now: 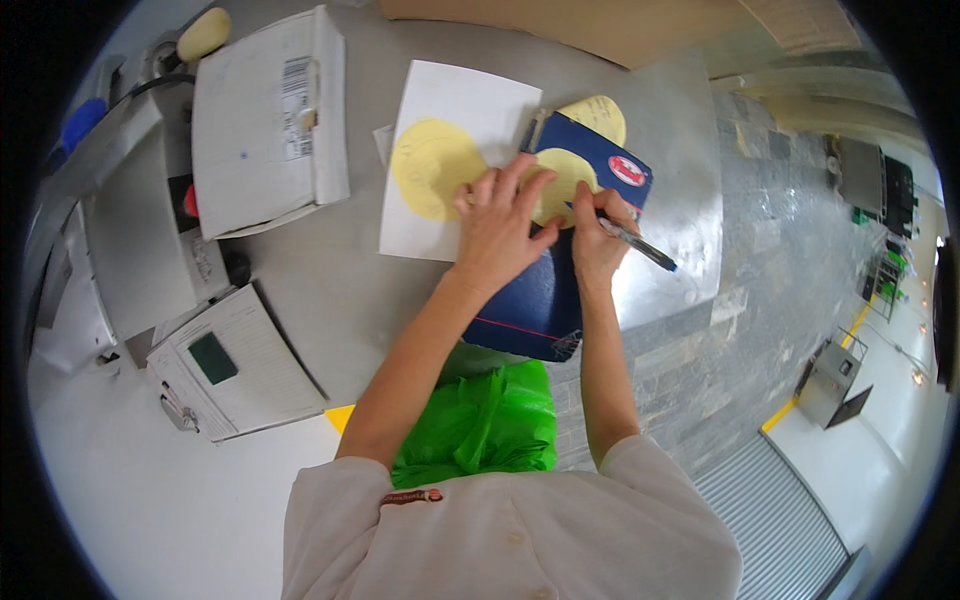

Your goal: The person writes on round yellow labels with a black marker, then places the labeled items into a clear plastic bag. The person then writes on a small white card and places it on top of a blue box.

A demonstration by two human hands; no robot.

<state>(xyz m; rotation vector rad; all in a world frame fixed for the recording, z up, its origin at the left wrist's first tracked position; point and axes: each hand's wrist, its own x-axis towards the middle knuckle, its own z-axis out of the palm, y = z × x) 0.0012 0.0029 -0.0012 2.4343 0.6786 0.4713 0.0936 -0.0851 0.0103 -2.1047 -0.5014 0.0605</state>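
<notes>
My right hand [602,240] is closed around a dark pen [640,246], its tip at a round pale-yellow paper [562,178]. That paper lies on a dark blue notebook or folder [530,300] with a red and white oval mark. My left hand [503,215] rests with fingers spread, pressing on the yellow round's left side and the blue cover. Left of it, a larger yellow round [432,165] lies on a white sheet [480,90]. Another yellow piece [600,115] with handwriting shows from beneath the blue cover's far edge.
A white cardboard box [255,130] stands on the grey metal table [370,300] at left. Near it lies a clipboard [270,370] with written sheets and a dark green block [213,357]. A green plastic bag [490,415] is below the near edge. Brown cardboard [560,25] borders the far side.
</notes>
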